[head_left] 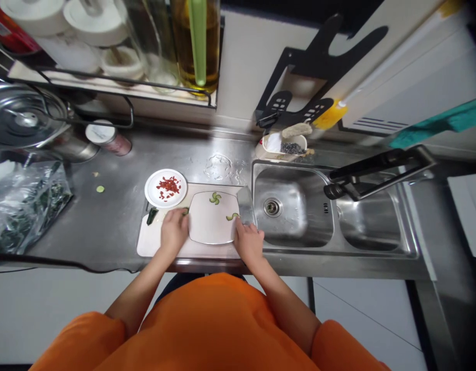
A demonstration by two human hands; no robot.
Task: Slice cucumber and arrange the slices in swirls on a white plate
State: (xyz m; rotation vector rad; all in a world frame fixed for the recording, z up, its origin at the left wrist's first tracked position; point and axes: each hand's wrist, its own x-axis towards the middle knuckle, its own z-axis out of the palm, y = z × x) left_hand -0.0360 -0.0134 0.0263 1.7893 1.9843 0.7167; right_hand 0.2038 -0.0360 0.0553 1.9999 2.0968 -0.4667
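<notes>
Yr view: fairly bright, wide-angle warp at edges.
You get glare on the sink [302, 206], sheen on the desk [118, 206], shadow under the shelf [153, 93]; sq. plate [213, 225] ctr. fairly clear, jars [97, 31] top L blurry, R side smeared, top R corner v. dark.

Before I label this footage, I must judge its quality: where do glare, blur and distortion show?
Head view throughout: glare in the left sink basin; white-lidded jars blurred; shapes near the edges look stretched, probably by a wide lens; squarish plate, left hand and right hand fairly clear.
</notes>
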